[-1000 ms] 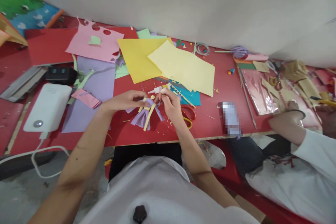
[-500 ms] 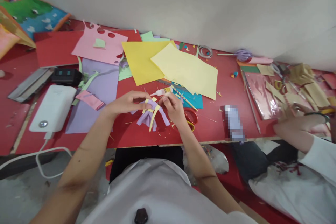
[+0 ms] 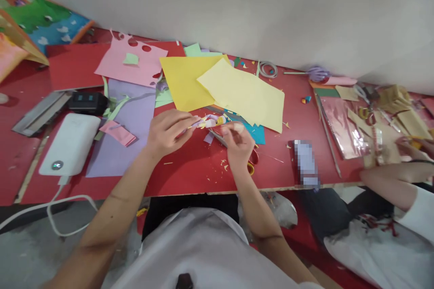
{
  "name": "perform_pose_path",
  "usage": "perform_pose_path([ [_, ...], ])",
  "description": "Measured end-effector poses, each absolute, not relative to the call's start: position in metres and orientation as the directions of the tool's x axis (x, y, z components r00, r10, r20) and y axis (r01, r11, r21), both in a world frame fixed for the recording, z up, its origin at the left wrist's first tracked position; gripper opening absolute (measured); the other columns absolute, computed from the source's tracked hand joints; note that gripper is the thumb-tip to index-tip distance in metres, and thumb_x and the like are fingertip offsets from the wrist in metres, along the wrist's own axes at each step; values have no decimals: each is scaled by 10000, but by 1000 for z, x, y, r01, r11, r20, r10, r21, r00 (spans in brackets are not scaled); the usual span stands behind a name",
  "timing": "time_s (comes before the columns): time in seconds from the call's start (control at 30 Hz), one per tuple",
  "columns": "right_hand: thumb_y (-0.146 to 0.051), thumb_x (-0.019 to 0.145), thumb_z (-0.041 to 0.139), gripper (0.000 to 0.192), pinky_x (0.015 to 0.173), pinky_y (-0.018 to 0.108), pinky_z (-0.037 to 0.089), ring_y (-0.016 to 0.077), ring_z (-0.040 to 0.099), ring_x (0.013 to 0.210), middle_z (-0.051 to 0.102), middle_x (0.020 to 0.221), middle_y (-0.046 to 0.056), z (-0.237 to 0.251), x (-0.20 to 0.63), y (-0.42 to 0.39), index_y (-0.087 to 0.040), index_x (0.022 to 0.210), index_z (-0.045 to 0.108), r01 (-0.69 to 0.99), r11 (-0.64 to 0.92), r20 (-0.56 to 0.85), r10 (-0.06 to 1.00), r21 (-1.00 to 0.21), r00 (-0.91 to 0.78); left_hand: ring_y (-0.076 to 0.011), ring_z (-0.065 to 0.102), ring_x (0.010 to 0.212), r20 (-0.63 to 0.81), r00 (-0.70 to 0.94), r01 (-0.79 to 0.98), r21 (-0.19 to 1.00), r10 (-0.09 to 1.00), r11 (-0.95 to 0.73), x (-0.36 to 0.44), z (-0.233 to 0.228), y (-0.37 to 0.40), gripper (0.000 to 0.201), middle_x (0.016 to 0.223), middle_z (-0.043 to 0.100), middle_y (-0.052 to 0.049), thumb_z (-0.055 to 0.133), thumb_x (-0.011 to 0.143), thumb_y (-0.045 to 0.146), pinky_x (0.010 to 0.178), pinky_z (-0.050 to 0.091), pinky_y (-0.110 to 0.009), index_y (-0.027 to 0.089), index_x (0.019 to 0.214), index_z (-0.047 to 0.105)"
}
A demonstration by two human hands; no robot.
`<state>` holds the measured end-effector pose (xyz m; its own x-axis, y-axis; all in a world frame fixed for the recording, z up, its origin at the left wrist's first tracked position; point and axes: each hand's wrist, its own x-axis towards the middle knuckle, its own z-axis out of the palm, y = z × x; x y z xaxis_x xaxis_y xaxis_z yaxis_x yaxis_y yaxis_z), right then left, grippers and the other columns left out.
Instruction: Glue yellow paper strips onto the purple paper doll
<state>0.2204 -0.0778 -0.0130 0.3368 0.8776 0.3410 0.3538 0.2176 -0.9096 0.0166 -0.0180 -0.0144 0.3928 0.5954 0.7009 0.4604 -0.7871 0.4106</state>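
Note:
My left hand (image 3: pixel 170 132) is closed on a folded piece of purple paper with yellow strips (image 3: pixel 200 122). The piece is seen nearly edge-on, and part of it is hidden by my fingers. Just beyond it lies a small glue bottle (image 3: pixel 219 121) with a yellow band, which it partly overlaps. To the right, my right hand (image 3: pixel 239 142) is pinched, thumb against fingertips, a little apart from the paper piece. Whatever it pinches, if anything, is too small to make out. Scissors (image 3: pixel 251 168) with red and yellow handles lie beneath that hand, mostly covered.
Yellow paper (image 3: pixel 183 76) and cream paper (image 3: pixel 247 95) lie behind my hands. A purple sheet (image 3: pixel 135 113), a white power bank (image 3: pixel 69 144) and a black device (image 3: pixel 88 102) are at left. At right are a phone (image 3: pixel 305 162) and another person's arm (image 3: pixel 389 183).
The purple and yellow piece has been lifted and tilted from face-up to edge-on, uncovering paper scraps on the table. My right hand has moved right and slightly towards me, away from it.

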Motion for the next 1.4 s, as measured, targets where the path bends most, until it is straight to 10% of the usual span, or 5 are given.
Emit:
perform_pose_path([
  [0.37, -454, 799, 712, 358, 932, 371, 587, 211, 676, 1045, 675, 1090, 65, -7, 154, -83, -229, 1040, 573, -114, 15, -25, 941, -993, 337, -212, 676, 793, 763, 351, 664, 206, 543, -718, 32, -19, -29, 232, 894, 734, -91, 608, 911, 284, 666, 480, -352, 249, 1121, 699],
  [0.93, -489, 834, 669, 312, 761, 299, 567, 169, 693, 843, 720, 918, 27, -18, 189, -69, -227, 1002, 678, -67, -43, -64, 938, -997, 341, -222, 641, 999, 684, 285, 482, 503, 671, -717, 27, -6, -23, 190, 1023, 729, -65, 634, 882, 252, 939, 488, -406, 253, 1063, 691],
  [1.13, -468, 809, 692, 271, 768, 304, 567, 186, 701, 842, 734, 890, 29, -17, 208, -66, -224, 926, 702, 78, -70, -62, 993, -995, 104, -237, 642, 1033, 159, 235, 272, 936, 959, -222, 9, 7, -12, 312, 1068, 725, -72, 662, 853, 474, 944, 497, -370, 209, 1007, 723],
  [1.23, -429, 824, 686, 247, 790, 305, 564, 190, 705, 871, 737, 929, 36, -15, 209, -67, -216, 948, 705, 115, -79, -78, 997, -990, 8, -234, 664, 1004, -171, 416, 212, 973, 893, 88, 8, 6, -11, 405, 1076, 736, -81, 703, 800, 530, 857, 514, -314, 198, 1028, 732],
  [1.4, -413, 839, 674, 238, 772, 304, 569, 192, 707, 853, 736, 915, 32, -14, 207, -67, -210, 959, 705, 144, -76, -89, 992, -987, -89, -189, 658, 877, -269, 443, 247, 954, 855, 172, 13, 0, -12, 350, 931, 741, -64, 707, 794, 525, 742, 478, -267, 191, 889, 750],
])
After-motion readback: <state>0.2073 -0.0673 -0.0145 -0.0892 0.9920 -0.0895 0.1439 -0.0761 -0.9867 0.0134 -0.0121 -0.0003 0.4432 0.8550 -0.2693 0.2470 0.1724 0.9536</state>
